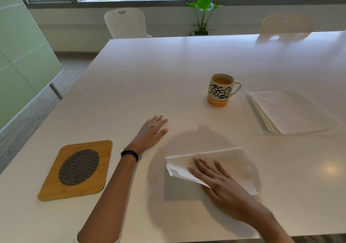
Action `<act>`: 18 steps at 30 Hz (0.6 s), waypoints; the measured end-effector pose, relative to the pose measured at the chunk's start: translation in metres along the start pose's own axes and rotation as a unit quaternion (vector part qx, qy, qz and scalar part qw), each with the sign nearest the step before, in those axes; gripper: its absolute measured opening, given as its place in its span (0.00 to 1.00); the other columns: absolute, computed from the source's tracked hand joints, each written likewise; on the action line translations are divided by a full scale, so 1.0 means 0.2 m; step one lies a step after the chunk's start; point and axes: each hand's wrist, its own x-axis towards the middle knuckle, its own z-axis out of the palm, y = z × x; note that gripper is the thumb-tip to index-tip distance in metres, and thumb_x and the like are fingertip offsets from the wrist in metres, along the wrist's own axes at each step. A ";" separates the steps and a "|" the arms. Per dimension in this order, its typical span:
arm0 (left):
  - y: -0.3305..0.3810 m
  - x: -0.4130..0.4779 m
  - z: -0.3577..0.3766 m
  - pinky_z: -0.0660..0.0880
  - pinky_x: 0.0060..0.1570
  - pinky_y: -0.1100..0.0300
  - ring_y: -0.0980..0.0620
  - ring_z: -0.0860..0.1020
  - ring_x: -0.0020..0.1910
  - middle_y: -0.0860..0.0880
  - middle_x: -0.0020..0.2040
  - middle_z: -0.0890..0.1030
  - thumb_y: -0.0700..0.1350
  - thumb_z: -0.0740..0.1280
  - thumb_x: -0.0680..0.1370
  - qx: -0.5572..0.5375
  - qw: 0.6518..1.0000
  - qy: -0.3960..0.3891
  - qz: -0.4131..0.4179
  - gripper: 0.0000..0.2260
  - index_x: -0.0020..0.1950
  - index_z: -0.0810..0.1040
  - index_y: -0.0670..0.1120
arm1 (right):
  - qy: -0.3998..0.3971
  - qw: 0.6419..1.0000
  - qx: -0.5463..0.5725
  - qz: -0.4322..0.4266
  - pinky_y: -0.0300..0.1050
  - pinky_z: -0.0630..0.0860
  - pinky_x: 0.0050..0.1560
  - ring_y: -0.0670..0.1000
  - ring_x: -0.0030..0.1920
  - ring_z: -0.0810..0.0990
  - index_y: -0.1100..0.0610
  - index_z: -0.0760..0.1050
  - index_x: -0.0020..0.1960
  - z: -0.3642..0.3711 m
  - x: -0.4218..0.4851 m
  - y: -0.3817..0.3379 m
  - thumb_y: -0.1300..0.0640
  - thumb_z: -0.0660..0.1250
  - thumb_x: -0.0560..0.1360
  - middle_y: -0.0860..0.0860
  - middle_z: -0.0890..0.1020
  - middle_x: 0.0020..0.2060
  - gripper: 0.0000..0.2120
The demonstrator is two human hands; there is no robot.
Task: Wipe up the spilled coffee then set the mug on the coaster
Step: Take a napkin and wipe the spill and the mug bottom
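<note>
A white mug (221,91) with black lettering and an orange base stands upright on the white table (168,70), part full of brown coffee, its handle to the right. A wooden coaster (76,169) with a dark woven oval lies at the near left. My right hand (222,186) presses flat on a white paper napkin (217,160) spread on the table near the front. My left hand (152,132) rests flat on the table between coaster and mug, fingers spread, holding nothing. I cannot make out any spilled liquid on the surface.
A stack of white paper napkins (288,111) lies to the right of the mug. Two white chairs (126,22) stand at the far edge, with a potted plant (203,16) under the window. The table's left edge drops to the floor beside a green glass wall.
</note>
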 end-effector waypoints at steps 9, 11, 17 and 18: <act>0.01 0.00 0.00 0.47 0.74 0.55 0.52 0.51 0.76 0.48 0.77 0.56 0.51 0.55 0.81 -0.007 1.000 0.004 -0.002 0.20 0.73 0.62 0.49 | 0.006 0.999 0.011 -0.041 0.40 0.31 0.71 0.37 0.72 0.35 0.41 0.45 0.74 0.07 -0.02 -0.10 0.46 0.39 0.76 0.43 0.42 0.74 0.25; 0.01 0.00 0.00 0.47 0.73 0.55 0.52 0.50 0.76 0.48 0.77 0.56 0.50 0.55 0.81 -0.006 1.000 0.005 -0.003 0.20 0.73 0.62 0.49 | 0.006 0.999 0.002 -0.045 0.40 0.31 0.71 0.37 0.72 0.35 0.41 0.45 0.74 0.07 -0.02 -0.10 0.47 0.40 0.77 0.43 0.42 0.74 0.25; 0.01 0.00 0.00 0.47 0.73 0.56 0.52 0.50 0.76 0.49 0.77 0.56 0.50 0.56 0.81 -0.012 1.000 0.005 -0.004 0.20 0.73 0.62 0.49 | -0.032 0.985 0.166 -0.011 0.27 0.37 0.69 0.26 0.68 0.42 0.33 0.47 0.69 -0.03 -0.02 -0.09 0.48 0.45 0.81 0.32 0.47 0.71 0.19; 0.01 0.00 0.00 0.47 0.73 0.56 0.52 0.50 0.76 0.49 0.77 0.56 0.50 0.56 0.81 -0.014 1.000 0.006 -0.004 0.20 0.73 0.62 0.49 | -0.022 0.970 0.242 0.018 0.26 0.43 0.69 0.24 0.67 0.48 0.32 0.51 0.68 -0.06 -0.03 -0.09 0.45 0.45 0.80 0.29 0.52 0.70 0.18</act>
